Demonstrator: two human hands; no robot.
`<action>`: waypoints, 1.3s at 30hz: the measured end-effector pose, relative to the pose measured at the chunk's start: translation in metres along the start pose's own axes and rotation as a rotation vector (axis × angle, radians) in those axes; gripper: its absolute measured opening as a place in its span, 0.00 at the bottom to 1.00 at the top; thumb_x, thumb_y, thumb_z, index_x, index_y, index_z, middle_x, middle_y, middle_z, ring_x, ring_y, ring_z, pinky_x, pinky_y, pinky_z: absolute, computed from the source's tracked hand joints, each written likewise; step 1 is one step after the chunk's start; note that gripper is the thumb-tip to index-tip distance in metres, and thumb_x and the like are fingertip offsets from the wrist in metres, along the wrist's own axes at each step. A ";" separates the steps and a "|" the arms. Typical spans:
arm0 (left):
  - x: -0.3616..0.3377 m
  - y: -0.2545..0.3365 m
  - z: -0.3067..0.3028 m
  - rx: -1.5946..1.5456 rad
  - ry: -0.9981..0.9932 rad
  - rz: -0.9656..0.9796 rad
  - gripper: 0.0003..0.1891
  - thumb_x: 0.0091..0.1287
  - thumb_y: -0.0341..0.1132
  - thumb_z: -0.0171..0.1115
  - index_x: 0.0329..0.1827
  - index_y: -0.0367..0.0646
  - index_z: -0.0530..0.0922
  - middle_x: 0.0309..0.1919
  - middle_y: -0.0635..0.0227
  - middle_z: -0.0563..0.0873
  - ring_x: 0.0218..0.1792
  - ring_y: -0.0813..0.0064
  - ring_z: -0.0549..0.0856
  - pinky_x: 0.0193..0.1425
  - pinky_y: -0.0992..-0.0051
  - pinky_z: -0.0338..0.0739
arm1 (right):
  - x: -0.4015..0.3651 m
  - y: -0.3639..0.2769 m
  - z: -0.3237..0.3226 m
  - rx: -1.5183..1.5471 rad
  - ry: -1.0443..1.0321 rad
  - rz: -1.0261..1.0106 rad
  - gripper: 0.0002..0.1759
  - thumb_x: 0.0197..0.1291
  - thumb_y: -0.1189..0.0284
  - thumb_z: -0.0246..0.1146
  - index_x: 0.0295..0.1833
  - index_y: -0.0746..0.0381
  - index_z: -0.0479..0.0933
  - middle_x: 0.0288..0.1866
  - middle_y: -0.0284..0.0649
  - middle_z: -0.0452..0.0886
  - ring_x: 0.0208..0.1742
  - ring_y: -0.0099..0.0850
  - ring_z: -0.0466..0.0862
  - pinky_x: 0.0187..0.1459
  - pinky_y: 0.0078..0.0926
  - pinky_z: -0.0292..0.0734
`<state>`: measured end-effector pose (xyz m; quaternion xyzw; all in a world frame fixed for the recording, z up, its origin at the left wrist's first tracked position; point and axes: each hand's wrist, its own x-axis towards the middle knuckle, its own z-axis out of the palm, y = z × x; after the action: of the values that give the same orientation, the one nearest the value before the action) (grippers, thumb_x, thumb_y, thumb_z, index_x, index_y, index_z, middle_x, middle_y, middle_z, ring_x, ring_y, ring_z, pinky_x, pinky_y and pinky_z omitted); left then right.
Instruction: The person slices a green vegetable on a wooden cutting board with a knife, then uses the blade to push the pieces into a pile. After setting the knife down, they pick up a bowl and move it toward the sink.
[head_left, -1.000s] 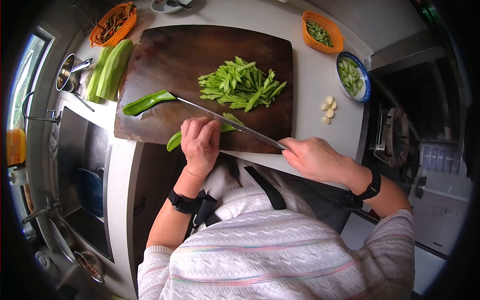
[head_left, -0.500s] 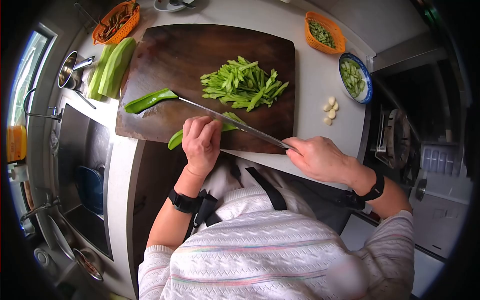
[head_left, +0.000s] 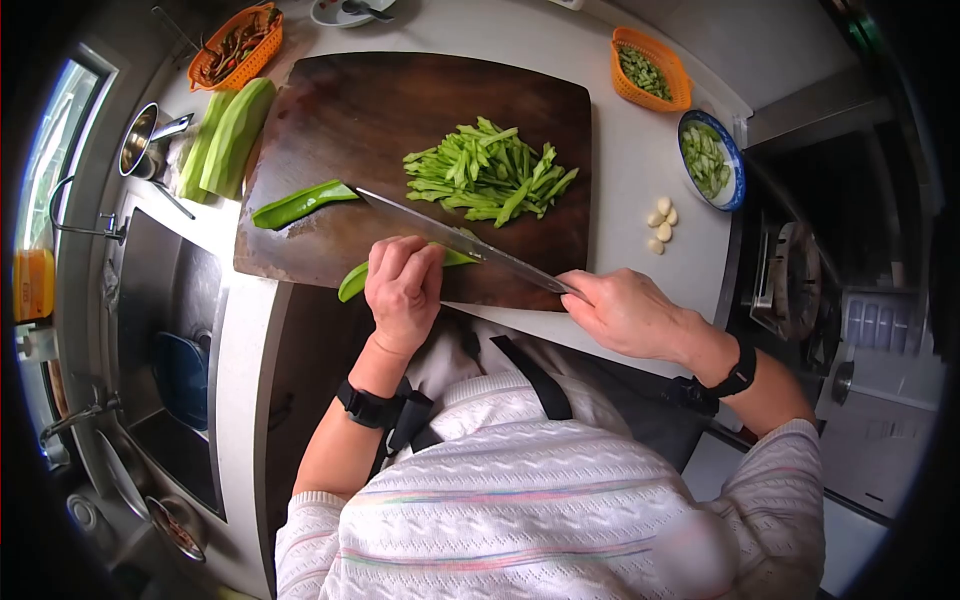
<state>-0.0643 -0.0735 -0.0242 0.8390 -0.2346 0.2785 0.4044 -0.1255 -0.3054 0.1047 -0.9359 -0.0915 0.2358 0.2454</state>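
Observation:
On the dark wooden cutting board (head_left: 330, 120), my left hand (head_left: 403, 287) presses curled fingers onto a long green pepper piece (head_left: 356, 279), which sticks out on both sides of them. My right hand (head_left: 632, 312) is wrapped around the handle of a long kitchen knife (head_left: 520, 266). Its blade slants up and left across the board, passing over the pepper piece just beyond my left knuckles. Near the knife's tip lies another glossy green pepper piece (head_left: 300, 204), hollow side showing. A heap of thin green strips (head_left: 490, 172) sits farther up, right of the middle.
Peeled pale-green gourds (head_left: 236, 138) lie left of the board, below an orange basket (head_left: 236, 66) of dried chillies. To the right are garlic cloves (head_left: 662, 217), a blue-rimmed bowl (head_left: 738, 178) of cut greens and another orange basket (head_left: 680, 90). A sink (head_left: 180, 265) is at left.
My right hand has shifted slightly left with the knife, and more of the blade's flat side shows. My left hand stays on the pepper piece.

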 end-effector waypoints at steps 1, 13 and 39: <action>-0.001 0.000 0.000 -0.001 -0.002 0.000 0.10 0.50 0.21 0.70 0.34 0.43 0.82 0.34 0.67 0.82 0.38 0.63 0.81 0.41 0.70 0.77 | -0.003 -0.002 -0.002 -0.001 -0.004 0.001 0.12 0.66 0.67 0.54 0.47 0.65 0.75 0.29 0.54 0.82 0.34 0.55 0.83 0.37 0.50 0.78; 0.003 0.001 -0.005 0.017 -0.063 0.034 0.11 0.50 0.21 0.70 0.36 0.43 0.83 0.34 0.67 0.81 0.38 0.63 0.80 0.41 0.69 0.76 | 0.026 0.000 0.020 0.016 0.014 -0.022 0.14 0.67 0.67 0.55 0.51 0.65 0.76 0.27 0.54 0.81 0.33 0.55 0.82 0.36 0.48 0.77; -0.001 -0.004 -0.007 0.024 -0.016 -0.024 0.11 0.50 0.21 0.70 0.35 0.43 0.82 0.32 0.68 0.80 0.37 0.64 0.79 0.40 0.70 0.74 | 0.026 -0.006 0.018 -0.004 0.026 -0.071 0.11 0.67 0.68 0.53 0.45 0.65 0.74 0.28 0.52 0.82 0.33 0.55 0.83 0.37 0.52 0.77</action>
<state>-0.0645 -0.0655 -0.0237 0.8487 -0.2246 0.2697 0.3957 -0.1123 -0.2853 0.0838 -0.9355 -0.1218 0.2147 0.2529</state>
